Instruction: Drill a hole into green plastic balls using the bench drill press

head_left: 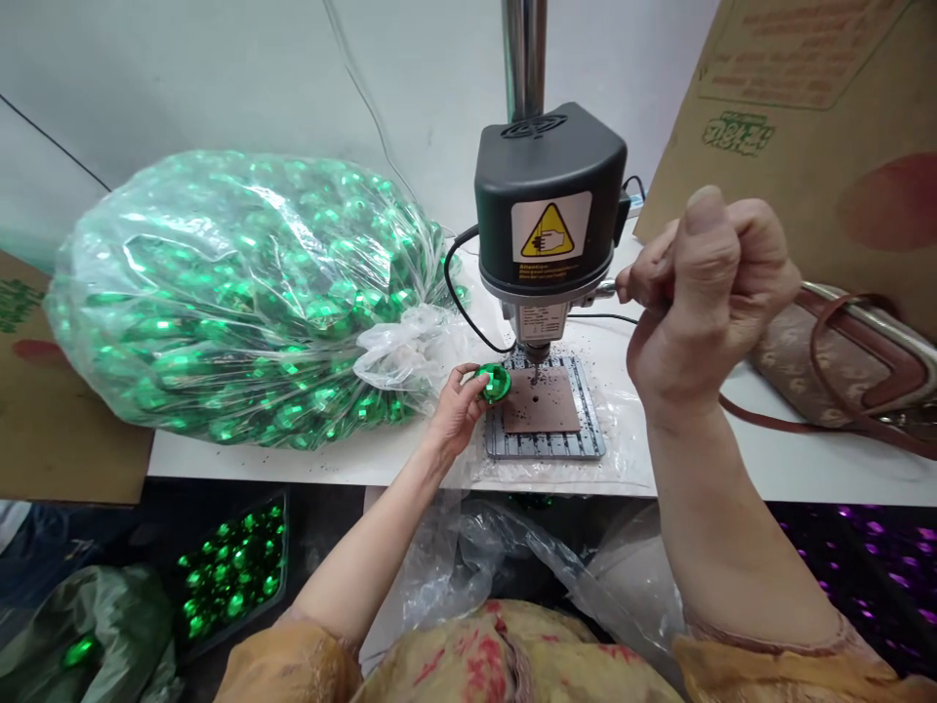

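Observation:
Between the fingers of my left hand (461, 402) is a shiny green faceted ball (494, 382), held at the left edge of a brown square board (556, 412). The board, with a small dark hole in it, lies on the slotted metal base (591, 439) of a small drill press (549, 195). Above the board points the drill bit (537, 373), to the right of the ball. My right hand (710, 283) is raised beside the motor housing and closed around the press's feed handle (606, 288), most of which the fingers hide.
A large clear bag (241, 303) of green balls fills the table's left side. Dark shavings dot the white table (791, 464). At right are a handbag (827, 361) and a cardboard box (812, 127). Below stand a crate (282, 547) of green balls and purple shiny balls (878, 557).

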